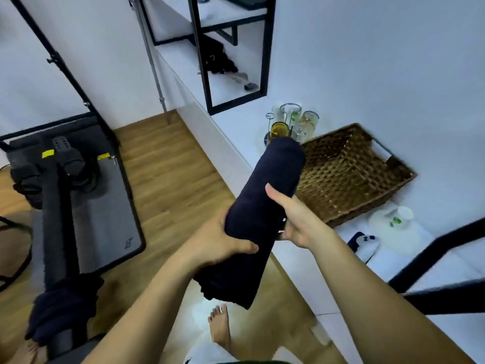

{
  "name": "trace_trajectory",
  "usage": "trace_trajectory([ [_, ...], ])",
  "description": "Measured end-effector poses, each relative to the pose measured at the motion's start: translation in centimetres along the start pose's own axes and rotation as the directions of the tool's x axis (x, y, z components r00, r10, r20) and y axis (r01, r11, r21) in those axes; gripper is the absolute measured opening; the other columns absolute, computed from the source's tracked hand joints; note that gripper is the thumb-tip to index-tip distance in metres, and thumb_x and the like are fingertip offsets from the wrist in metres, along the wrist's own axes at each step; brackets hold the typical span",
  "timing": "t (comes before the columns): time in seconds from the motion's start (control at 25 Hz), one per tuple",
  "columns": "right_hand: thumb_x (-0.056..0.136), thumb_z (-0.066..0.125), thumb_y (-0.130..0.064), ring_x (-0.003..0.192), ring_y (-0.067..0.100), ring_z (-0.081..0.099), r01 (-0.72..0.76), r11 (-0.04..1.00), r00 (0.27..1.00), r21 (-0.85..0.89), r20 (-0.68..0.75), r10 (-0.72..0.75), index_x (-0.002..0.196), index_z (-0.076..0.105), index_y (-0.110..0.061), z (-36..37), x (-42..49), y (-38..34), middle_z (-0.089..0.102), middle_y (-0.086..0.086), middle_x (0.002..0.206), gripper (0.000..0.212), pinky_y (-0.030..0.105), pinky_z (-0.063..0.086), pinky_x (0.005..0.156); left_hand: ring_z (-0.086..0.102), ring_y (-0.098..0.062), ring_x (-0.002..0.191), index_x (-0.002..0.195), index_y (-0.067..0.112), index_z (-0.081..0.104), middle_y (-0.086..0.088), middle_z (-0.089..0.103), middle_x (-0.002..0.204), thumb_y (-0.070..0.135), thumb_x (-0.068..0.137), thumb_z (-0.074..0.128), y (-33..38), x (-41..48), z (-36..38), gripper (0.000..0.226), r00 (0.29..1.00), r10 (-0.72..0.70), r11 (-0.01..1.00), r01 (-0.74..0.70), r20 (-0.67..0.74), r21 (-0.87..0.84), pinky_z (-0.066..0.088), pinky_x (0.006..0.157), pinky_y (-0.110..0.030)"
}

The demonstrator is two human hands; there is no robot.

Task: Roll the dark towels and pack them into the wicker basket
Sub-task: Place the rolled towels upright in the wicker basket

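A rolled dark navy towel (265,200) is held up in the air in front of me, tilted, with its far end near the wicker basket (378,190). My left hand (223,243) grips the roll from the left side, low down. My right hand (294,219) holds it from the right, thumb up along the roll. The basket stands on the white counter to the right, and nothing shows inside it. Another dark towel (63,308) hangs crumpled over a black bar at the lower left.
Drinking glasses on a rack (294,124) stand just behind the basket. A white lidded dish (393,227) and a small dark and white object (364,244) lie in front of it. A black-framed shelf (231,53) rises over the counter. Exercise equipment (70,185) occupies the wooden floor at left.
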State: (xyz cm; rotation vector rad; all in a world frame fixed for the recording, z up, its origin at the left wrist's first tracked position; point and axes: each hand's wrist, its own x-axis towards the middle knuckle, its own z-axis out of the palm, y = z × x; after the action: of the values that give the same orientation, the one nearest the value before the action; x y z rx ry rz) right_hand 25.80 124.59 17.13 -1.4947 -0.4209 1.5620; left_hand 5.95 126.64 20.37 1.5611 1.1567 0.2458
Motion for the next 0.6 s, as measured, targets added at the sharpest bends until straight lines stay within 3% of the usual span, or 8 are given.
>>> trace_trajectory([
  [0.16,0.073,0.085,-0.042,0.106,0.027,0.070,0.055,0.983,0.978,0.175,-0.208,-0.018,0.132,0.056,-0.030,-1.3,4.2,-3.4,0.071,-0.001,0.123,0.067,0.048,0.061,0.079,0.063,0.000,0.103,0.137,0.043,0.044,0.021,0.064,0.118,0.045,0.060,0.086,3.3,8.5,-3.1,0.088,0.975,0.128,0.974,-0.158,0.183,0.163,0.053,0.092,-0.029],
  [0.24,0.066,0.088,-0.040,0.105,0.025,0.070,0.115,0.956,0.937,0.271,-0.350,-0.014,0.132,0.056,-0.027,-3.6,5.9,-4.9,0.071,-0.001,0.123,0.074,0.044,0.061,0.080,0.061,-0.004,0.108,0.139,0.042,0.043,0.021,0.061,0.122,0.053,0.064,0.082,5.5,12.2,-3.1,0.085,0.951,0.190,0.944,-0.245,0.243,0.220,0.051,0.095,-0.031],
  [0.32,0.053,0.090,-0.046,0.109,0.026,0.067,0.159,0.943,0.890,0.293,-0.455,-0.009,0.136,0.052,-0.028,-5.9,7.4,-6.5,0.067,-0.001,0.128,0.093,0.046,0.059,0.084,0.058,-0.006,0.104,0.138,0.037,0.047,0.020,0.058,0.117,0.050,0.076,0.077,7.4,15.1,-2.6,0.070,0.929,0.243,0.898,-0.324,0.278,0.298,0.049,0.093,-0.028],
  [0.4,0.051,0.090,-0.048,0.111,0.028,0.066,0.191,0.934,0.840,0.303,-0.542,0.004,0.140,0.048,-0.029,-8.7,9.8,-8.1,0.064,-0.001,0.132,0.100,0.049,0.060,0.082,0.056,-0.013,0.112,0.140,0.030,0.048,0.010,0.057,0.125,0.046,0.082,0.072,8.6,18.8,-1.9,0.065,0.905,0.314,0.808,-0.414,0.288,0.420,0.047,0.096,-0.033],
  [0.6,0.064,0.087,-0.044,0.108,0.027,0.066,0.176,0.927,0.793,0.332,-0.605,0.066,0.138,0.047,-0.030,-16.4,17.9,-10.4,0.064,-0.001,0.128,0.085,0.048,0.058,0.086,0.041,-0.023,0.135,0.149,0.027,0.037,0.002,0.039,0.150,0.041,0.090,0.062,9.5,27.4,2.9,0.066,0.859,0.330,0.619,-0.510,0.392,0.597,0.042,0.108,-0.043],
])
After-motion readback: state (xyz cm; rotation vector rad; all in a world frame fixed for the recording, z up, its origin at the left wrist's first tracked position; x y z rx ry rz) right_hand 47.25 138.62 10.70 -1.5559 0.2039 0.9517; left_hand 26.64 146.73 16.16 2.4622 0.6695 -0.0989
